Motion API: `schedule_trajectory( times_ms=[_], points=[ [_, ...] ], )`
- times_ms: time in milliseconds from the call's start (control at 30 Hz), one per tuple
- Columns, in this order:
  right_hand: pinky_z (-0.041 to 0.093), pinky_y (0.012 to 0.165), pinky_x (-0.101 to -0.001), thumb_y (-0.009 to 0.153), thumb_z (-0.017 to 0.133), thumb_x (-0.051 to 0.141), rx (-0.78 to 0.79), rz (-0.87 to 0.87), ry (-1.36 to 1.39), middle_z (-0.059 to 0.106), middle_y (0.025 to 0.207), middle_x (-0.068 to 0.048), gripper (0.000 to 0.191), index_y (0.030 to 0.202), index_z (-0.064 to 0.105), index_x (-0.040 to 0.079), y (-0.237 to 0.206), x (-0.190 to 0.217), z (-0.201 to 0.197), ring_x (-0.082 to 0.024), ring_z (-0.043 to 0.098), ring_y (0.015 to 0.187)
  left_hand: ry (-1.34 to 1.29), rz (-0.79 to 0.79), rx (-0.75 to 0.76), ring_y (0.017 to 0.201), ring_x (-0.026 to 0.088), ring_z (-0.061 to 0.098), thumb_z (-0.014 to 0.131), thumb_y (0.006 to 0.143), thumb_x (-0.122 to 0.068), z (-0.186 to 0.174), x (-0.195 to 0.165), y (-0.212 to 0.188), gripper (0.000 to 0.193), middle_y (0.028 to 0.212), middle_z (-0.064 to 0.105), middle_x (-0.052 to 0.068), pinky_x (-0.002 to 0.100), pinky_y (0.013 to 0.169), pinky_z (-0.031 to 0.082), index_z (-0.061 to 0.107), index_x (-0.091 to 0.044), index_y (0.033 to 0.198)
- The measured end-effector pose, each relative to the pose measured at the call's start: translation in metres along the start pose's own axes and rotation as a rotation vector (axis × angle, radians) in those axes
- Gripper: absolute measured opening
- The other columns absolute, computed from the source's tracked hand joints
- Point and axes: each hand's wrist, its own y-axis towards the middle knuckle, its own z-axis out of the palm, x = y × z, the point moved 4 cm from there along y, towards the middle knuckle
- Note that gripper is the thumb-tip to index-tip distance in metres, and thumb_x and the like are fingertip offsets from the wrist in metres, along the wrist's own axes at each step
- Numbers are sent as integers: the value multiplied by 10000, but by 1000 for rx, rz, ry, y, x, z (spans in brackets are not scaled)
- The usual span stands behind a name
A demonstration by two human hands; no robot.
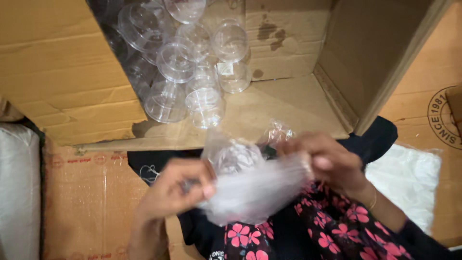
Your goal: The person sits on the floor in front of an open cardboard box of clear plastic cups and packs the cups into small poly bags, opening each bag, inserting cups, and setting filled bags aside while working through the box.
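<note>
Overhead: left hand (180,190) pinches the near edge of a clear plastic bag (250,185), right hand (327,161) grips its far edge w/ fingers closed, so the bag hangs stretched btwn both hands, above a lap in dark cloth w/ pink flowers (332,231). Something clear sits inside the bag, blurred, can't tell what. Just beyond the hands an open cardboard box (72,86) lies on its side w/ a heap of clear plastic cups (187,67) inside, approx at its back-left; white wrapped bundle (17,192) at left edge.

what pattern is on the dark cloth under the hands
Pink-red flowers on the black cloth, seen in the head view.
</note>
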Motion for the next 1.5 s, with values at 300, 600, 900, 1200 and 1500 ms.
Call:
schedule_trajectory(
  times_ms=[300, 600, 900, 1200, 1500],
  points=[
    [544, 835, -347, 855, 743, 144, -232, 174, -1008, 684, 1008, -121, 218, 1025, 710, 11, 144, -167, -99, -190, 635, 950, 1071, 34, -882, 936, 348, 685, 669, 842, -49, -76, 124, 78, 309, 1032, 706, 185, 419, 803, 535, 665, 2, 1147],
    [551, 691, -356, 921, 705, 157, -495, 344, -582, 713, 1040, -83, 252, 1156, 685, 68, 122, -157, -126, -181, 669, 853, 730, -62, -903, 868, 401, 714, 677, 853, -96, -67, 165, 125, 273, 923, 730, 233, 449, 787, 549, 729, 14, 1097],
    [332, 363, -263, 969, 607, 134, -382, 1051, -396, 647, 623, -93, 180, 848, 668, 16, 120, -156, -177, -110, 488, 426, 592, -775, -308, 950, 315, 718, 782, 794, -337, -94, 200, 199, 436, 1036, 728, 204, 415, 855, 557, 761, 19, 1045],
    [406, 427, -259, 951, 523, 19, -427, 571, -267, 683, 806, -44, 222, 1114, 674, 6, 122, -142, -163, -102, 581, 563, 854, -618, -515, 1119, 404, 693, 711, 838, -149, -59, 186, 195, 279, 1158, 735, 251, 454, 987, 534, 793, -24, 1073],
    [577, 971, -354, 1066, 578, 309, -264, 164, 352, 681, 1218, -158, 437, 1288, 607, -67, 100, -64, -120, -218, 699, 1069, 553, 572, -780, 939, 321, 696, 698, 914, -44, -8, 15, 181, 169, 1037, 684, 150, 394, 818, 562, 666, -20, 1078]
  ],
)
